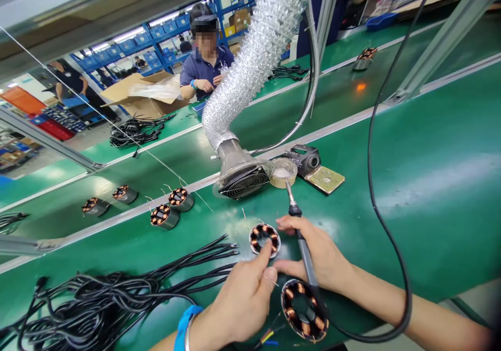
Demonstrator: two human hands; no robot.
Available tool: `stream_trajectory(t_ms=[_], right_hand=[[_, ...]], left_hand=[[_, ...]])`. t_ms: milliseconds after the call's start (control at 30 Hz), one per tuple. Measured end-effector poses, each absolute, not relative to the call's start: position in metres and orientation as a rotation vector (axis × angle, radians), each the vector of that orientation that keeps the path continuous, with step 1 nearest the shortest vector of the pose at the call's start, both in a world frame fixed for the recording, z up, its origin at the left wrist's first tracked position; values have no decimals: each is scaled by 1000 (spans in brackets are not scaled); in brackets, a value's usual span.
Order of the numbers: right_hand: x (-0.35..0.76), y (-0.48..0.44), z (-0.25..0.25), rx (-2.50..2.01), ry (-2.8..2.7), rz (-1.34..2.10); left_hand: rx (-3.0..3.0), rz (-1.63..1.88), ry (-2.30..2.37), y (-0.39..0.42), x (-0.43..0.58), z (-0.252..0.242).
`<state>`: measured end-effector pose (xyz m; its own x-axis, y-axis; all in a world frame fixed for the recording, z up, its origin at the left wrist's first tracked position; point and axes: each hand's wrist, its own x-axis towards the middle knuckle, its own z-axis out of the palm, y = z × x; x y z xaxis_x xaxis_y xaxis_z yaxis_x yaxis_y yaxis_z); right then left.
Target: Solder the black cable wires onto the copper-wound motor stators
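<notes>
My left hand [245,293] has its index finger reaching to the copper-wound stator [255,234] in the middle of the green bench, its thumb near the index finger. My right hand [319,254] holds a soldering iron [306,254], the iron's tip pointing up and away at a round pot [283,172] with pale contents. A second stator [289,312] stands nearer to me, below my right hand. Beside it are stripped coloured wires [267,335] of a cable, partly hidden by my left hand.
Black cables [105,299] lie heaped at the left. A fume extractor [242,176] hangs over the bench beside an iron stand [309,160]. More stators [164,216] stand at the back left. A person [207,64] works across the line.
</notes>
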<state>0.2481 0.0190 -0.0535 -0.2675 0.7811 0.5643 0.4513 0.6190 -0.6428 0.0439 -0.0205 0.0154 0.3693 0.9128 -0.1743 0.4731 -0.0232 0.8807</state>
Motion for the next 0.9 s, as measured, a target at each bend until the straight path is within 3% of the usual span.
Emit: stream_trajectory(t_ms=[233,367,533,667,900], right_hand=[[242,31,-48,-819,-1959,560],[266,41,-39,-666,-2039,682],[279,36,-42,-788,-2086,508],[268,32,-54,-842,-2024,416],[258,35,-58,-760,-1979,597]], left_hand=[[1803,678,1461,53,26,20],[1977,510,1333,83,25,5],[2021,395,1274,75,23,1],[1631,461,1137,70,24,9],[1228,537,1128,61,38,8]])
